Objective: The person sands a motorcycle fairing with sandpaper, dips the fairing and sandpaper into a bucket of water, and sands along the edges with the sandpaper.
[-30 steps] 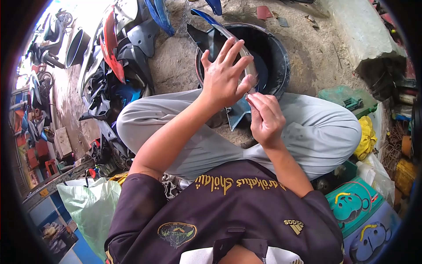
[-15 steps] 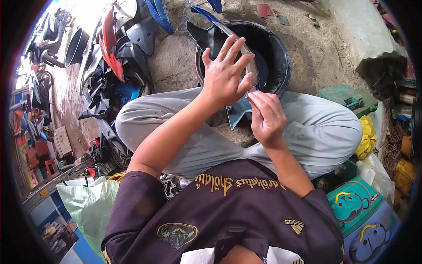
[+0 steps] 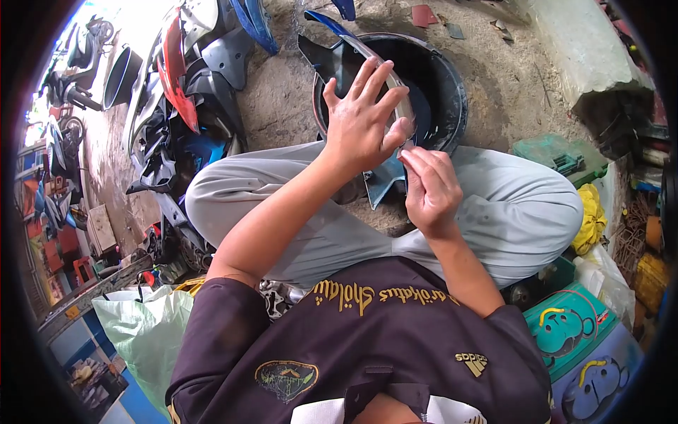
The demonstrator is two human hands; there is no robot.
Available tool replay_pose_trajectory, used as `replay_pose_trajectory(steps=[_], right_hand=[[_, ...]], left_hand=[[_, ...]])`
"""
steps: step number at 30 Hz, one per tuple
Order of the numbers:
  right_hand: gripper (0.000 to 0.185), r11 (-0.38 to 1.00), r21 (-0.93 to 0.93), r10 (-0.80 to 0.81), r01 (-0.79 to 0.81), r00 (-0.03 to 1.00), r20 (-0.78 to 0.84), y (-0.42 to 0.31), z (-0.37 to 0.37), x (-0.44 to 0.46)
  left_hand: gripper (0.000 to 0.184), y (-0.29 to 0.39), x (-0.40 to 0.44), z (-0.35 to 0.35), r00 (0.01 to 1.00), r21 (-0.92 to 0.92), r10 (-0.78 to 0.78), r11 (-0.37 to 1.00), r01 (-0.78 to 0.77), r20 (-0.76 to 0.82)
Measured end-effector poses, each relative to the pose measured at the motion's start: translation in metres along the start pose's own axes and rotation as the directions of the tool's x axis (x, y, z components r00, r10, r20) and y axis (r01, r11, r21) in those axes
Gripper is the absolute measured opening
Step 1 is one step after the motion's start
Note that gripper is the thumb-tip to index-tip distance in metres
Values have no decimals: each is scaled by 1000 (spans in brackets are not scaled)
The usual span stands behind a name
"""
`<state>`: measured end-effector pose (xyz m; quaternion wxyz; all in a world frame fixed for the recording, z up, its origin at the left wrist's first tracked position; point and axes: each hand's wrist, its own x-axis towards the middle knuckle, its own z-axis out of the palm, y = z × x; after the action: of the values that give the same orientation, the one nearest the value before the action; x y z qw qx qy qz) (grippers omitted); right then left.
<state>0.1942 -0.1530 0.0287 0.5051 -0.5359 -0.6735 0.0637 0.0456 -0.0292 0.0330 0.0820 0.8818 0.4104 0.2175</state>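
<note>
A curved motorcycle body panel (image 3: 361, 46) lies across a black tub (image 3: 459, 106) between my knees. Its far end is blue, its middle is greyish and worn-looking, and a pointed blue-grey part shows below my hands. My left hand (image 3: 361, 124) rests palm down over the panel with the fingers spread. Just right of it, my right hand (image 3: 432, 185) is closed in a pinch at the panel's near edge. Whatever may be between those fingertips is too small and hidden to make out.
Motorcycle panels, including a red one (image 3: 176, 74), are piled to the left. A green case (image 3: 558, 159), a yellow cloth (image 3: 592, 219) and a teal box (image 3: 568, 325) stand at the right. A pale sack (image 3: 145, 321) sits at lower left; a concrete block (image 3: 579, 49) is upper right.
Very little differs. The panel's far end has tipped slightly left, while both hands keep nearly the same place and shape.
</note>
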Motion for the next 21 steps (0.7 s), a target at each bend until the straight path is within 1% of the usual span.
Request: replay_pose_trajectory(steps=[3,6,9,12,16,19,21], right_hand=[[23,1000,-22,4,-4,1000,-20,-2,3,2],[23,1000,-4,-4,4,1000,0,-1,1,2],[24,998,-23,51,-51,998,-33,-2,3,1],[24,1000,25,-7,7,1000,8,-4,0,2],[24,999,7,54,-54,998,-27,-2,2,2],[25,999,21,-28,28,1000,0,-3,2,-1],[25,1000,8,-23,23,1000,-13,0,1,-1]], left_hand=[[53,0,1,-1,1000,-2,1,1000,-1,-4],[52,0,1,-1,1000,-4,1,1000,-1,-3],[52,1,0,-1,1000,-5,-9,1000,9,-2],[50,-2,-1,1,999,-36,9,999,-10,-40],[50,2,2,0,999,-36,-1,999,0,-32],[49,0,-1,1,1000,-32,1,999,-2,-28],[49,1,0,1,1000,-6,-9,1000,9,-8]])
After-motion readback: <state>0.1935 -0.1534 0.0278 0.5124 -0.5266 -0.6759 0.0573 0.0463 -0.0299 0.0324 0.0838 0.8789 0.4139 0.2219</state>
